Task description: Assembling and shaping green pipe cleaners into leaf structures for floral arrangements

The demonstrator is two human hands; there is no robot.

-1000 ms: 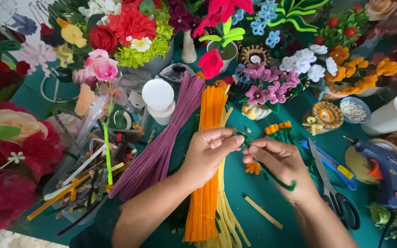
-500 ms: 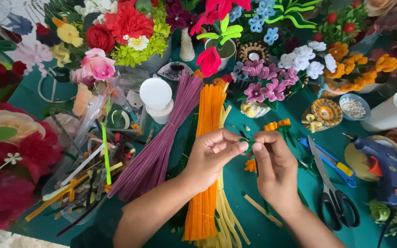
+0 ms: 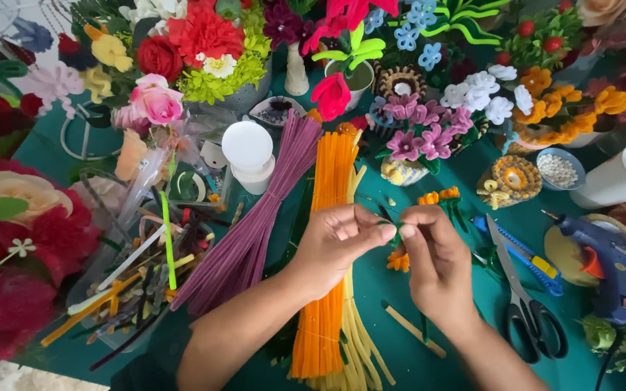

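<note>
Item in hand: I see a thin dark green fuzzy wire stem [image 3: 394,233], short, pinched between both hands over the teal table top [image 3: 400,340]; most of its length is hidden by the fingertips.
Left hand: my left hand [image 3: 335,242] has thumb and forefinger closed narrow on the stem's left end, the other fingers curled.
Right hand: my right hand [image 3: 437,264] pinches the stem's right end, the fingertips of the two hands almost touching.
Beneath the hands: a small orange fuzzy wire flower [image 3: 400,261] lies just below the pinch, partly covered by the right hand.
Left of the work: a bundle of long orange fuzzy wire sticks [image 3: 331,188] runs under my left wrist; a bundle of purple fuzzy wire sticks [image 3: 255,232] lies beside it.
Right of the work: grey-handled steel scissors [image 3: 527,304] and a blue hot glue gun with orange trigger [image 3: 603,261] lie near, clear of the hands.
Far edge: pots of handmade fuzzy wire flowers [image 3: 429,137] crowd the far side of the table.
Obstruction: nothing stands between the hands.
</note>
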